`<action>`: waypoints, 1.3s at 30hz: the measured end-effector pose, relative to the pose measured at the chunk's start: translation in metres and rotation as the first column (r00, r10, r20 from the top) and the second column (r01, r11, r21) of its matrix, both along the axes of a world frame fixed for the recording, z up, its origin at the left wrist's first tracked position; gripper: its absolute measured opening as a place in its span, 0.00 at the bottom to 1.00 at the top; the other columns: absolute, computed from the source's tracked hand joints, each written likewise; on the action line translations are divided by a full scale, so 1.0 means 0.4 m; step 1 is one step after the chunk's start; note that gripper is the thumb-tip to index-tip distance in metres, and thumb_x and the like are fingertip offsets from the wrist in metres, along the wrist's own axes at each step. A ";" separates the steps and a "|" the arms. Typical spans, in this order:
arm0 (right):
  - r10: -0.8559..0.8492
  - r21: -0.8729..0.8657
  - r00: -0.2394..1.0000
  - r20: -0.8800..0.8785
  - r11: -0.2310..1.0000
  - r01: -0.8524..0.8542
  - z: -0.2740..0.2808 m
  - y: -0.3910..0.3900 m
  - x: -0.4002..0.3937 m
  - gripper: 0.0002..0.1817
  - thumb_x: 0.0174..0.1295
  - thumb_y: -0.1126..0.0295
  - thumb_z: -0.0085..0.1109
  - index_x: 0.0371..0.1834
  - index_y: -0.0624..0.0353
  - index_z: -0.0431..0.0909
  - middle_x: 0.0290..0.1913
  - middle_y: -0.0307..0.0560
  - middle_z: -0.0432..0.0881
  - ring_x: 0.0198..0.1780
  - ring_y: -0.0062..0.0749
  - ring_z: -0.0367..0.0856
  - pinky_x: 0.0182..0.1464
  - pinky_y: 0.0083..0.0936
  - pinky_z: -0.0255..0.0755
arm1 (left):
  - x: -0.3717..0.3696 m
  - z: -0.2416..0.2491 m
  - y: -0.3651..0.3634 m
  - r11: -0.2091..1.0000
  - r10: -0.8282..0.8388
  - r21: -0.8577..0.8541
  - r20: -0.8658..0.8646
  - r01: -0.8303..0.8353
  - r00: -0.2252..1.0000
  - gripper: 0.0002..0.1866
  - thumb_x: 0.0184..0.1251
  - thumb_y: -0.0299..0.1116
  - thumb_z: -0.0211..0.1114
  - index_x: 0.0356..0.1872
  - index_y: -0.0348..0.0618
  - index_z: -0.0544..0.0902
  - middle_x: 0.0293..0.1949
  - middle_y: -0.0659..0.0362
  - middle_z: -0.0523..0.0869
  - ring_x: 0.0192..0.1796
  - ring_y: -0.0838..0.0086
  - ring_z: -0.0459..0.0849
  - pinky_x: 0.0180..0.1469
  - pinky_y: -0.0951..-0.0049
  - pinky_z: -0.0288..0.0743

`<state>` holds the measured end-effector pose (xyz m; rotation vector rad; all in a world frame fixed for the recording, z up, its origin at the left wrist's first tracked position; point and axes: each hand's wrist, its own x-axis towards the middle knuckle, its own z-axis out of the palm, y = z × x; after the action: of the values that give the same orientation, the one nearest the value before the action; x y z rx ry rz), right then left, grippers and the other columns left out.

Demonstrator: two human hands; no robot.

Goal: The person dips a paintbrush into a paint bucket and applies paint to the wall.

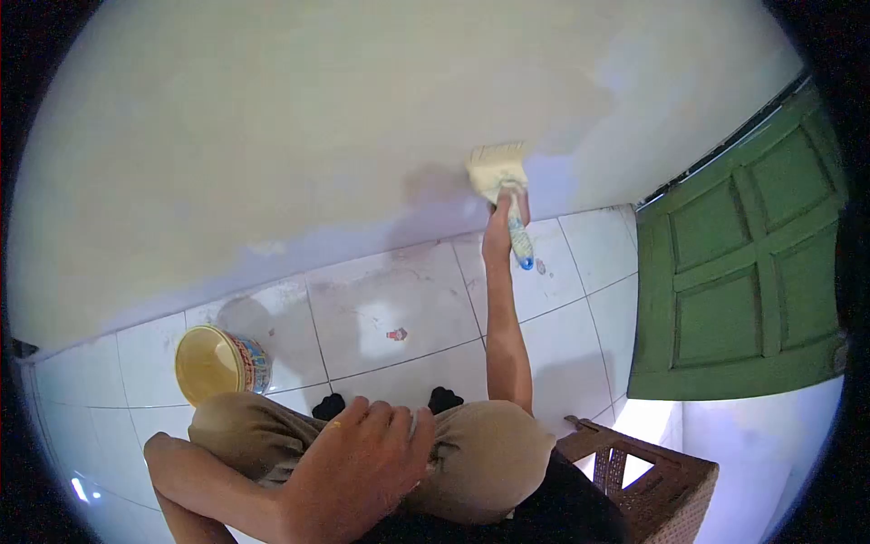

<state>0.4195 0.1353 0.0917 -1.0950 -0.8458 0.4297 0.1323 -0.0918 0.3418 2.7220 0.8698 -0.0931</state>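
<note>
My right hand [504, 210] reaches out to the wall [299, 136], its fingers closed around a wide paintbrush [497, 172]. Cream paint coats the bristles, which point up against the lower wall. Below the grip, the speckled handle ends in a blue tip. My left hand [358, 467] lies over my lap between the knees, fingers stretched out and holding nothing that I can see. On the floor by my left knee stands a paint bucket [255, 364], cream inside with a colourful label outside.
White floor tiles [390, 281] run along the wall's foot, with a small red-and-white scrap [396, 335] on them. A green panelled door [739, 254] stands at the right. Beside my right knee is a brown perforated plastic stool or chair [666, 471].
</note>
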 end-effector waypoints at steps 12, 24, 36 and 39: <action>-0.110 0.009 0.993 -0.032 0.994 0.110 0.412 -0.069 0.171 0.13 0.70 0.69 0.53 0.53 0.63 0.74 0.49 0.42 0.78 0.48 0.27 0.75 0.52 0.29 0.71 | 0.011 0.021 -0.013 0.996 -0.059 -0.065 -0.034 0.057 0.998 0.24 0.62 0.40 0.63 0.54 0.34 0.75 0.41 0.53 0.82 0.48 0.64 0.81 0.53 0.65 0.72; -0.168 -0.031 0.976 0.139 0.984 0.174 -0.043 0.011 0.243 0.10 0.68 0.66 0.53 0.45 0.59 0.78 0.41 0.36 0.78 0.39 0.20 0.72 0.41 0.22 0.69 | 0.024 -0.001 -0.004 0.994 -0.104 -0.027 -0.080 0.102 0.991 0.23 0.64 0.42 0.63 0.52 0.34 0.76 0.37 0.53 0.82 0.44 0.65 0.82 0.48 0.66 0.73; -0.307 0.307 0.934 0.182 0.920 0.243 0.509 -0.013 0.290 0.13 0.69 0.64 0.54 0.45 0.64 0.79 0.42 0.40 0.80 0.42 0.21 0.73 0.44 0.23 0.69 | 0.065 0.019 0.025 0.979 -0.195 -0.115 -0.246 0.171 0.950 0.28 0.64 0.42 0.61 0.60 0.35 0.71 0.43 0.51 0.83 0.48 0.60 0.83 0.53 0.61 0.74; -0.396 0.227 0.884 0.249 0.911 0.344 0.378 0.067 0.271 0.12 0.69 0.65 0.55 0.42 0.65 0.80 0.38 0.39 0.80 0.38 0.21 0.73 0.41 0.23 0.70 | 0.069 0.001 0.032 0.971 -0.230 -0.127 -0.264 0.203 0.937 0.31 0.63 0.45 0.62 0.62 0.34 0.70 0.44 0.49 0.83 0.49 0.59 0.83 0.54 0.60 0.74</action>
<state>0.5278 0.1619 0.2427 -1.1383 -0.8851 -0.1328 0.1597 -0.0789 0.3422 2.7410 0.6083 -0.5592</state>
